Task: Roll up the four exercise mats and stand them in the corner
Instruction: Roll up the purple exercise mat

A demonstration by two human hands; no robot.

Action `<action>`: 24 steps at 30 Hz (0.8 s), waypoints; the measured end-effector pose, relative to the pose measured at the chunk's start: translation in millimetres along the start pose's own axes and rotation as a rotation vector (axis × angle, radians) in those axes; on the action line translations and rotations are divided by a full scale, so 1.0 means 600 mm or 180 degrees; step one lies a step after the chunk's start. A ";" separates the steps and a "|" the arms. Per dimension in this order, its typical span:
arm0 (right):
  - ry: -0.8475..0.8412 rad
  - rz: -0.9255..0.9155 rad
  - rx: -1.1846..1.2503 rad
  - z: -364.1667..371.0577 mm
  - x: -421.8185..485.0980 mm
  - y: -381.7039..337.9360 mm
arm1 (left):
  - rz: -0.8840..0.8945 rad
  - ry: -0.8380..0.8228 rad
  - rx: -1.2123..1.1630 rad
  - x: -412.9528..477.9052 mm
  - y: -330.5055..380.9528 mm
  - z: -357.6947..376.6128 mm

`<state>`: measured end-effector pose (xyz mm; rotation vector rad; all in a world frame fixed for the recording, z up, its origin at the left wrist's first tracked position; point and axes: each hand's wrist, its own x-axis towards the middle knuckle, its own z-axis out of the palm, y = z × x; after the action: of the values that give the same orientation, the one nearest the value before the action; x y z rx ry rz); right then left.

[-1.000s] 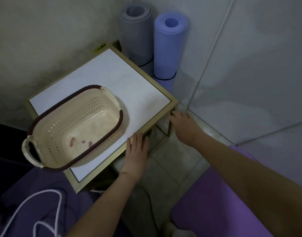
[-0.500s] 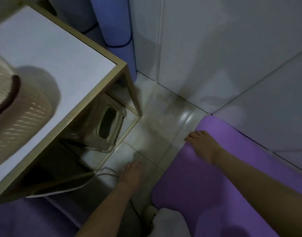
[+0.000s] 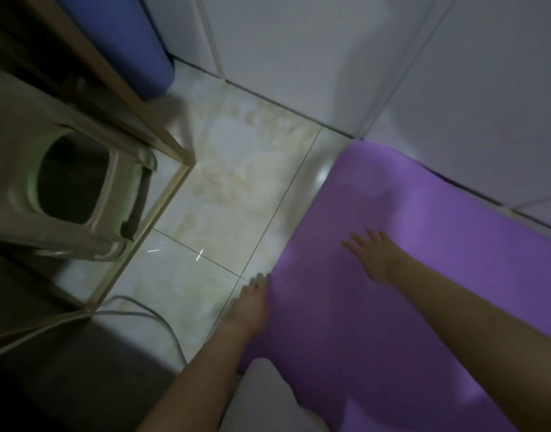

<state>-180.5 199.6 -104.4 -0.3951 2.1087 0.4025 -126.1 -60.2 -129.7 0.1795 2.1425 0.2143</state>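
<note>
As it lies unrolled, purple mat (image 3: pixel 455 244) runs — lower-right.

Arms reach forward — right hand (image 3: pixel 372 255) flat, fingers spread; left hand (image 3: pixel 251 299) fingers straight.

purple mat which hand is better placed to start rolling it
Probably the right hand: it lies open on the purple mat, nearer its free end; the left hand sits at the side edge.

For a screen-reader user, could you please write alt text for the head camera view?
A person's right hand rests flat, fingers spread, on an unrolled purple mat on the tiled floor; the left hand is at the mat's left edge. A rolled blue mat stands against the wall beyond a table frame and stool.
</note>
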 end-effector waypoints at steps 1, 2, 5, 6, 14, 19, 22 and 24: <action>0.0024 -0.0006 0.0070 0.015 0.012 -0.002 | -0.0024 -0.0010 -0.0026 0.011 0.001 0.010; 0.0075 -0.0025 0.0103 0.029 0.024 -0.005 | -0.0064 -0.0019 -0.0077 0.020 0.000 0.019; 0.0286 -0.0100 0.0140 0.063 0.056 -0.012 | -0.0198 0.0043 -0.0479 0.046 -0.004 0.043; 0.0297 -0.0128 0.0168 0.071 0.064 -0.015 | -0.0251 0.0069 -0.0594 0.052 -0.005 0.049; 0.0585 -0.0200 0.0382 0.117 0.088 -0.023 | -0.0446 0.0562 -0.0967 0.081 0.005 0.080; 0.0863 -0.0285 0.0519 0.116 0.093 -0.018 | -0.0752 0.0665 -0.1624 0.092 0.015 0.079; 0.0976 -0.0342 0.0770 0.106 0.087 -0.006 | -0.0871 0.0805 -0.1487 0.087 0.031 0.073; 0.0953 -0.0368 0.0887 0.093 0.081 0.010 | -0.0940 0.0928 -0.1395 0.087 0.033 0.074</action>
<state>-167.7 223.0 -173.6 -0.4306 2.3767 -0.0230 -116.5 -26.5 -191.3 -0.4435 2.3142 0.5546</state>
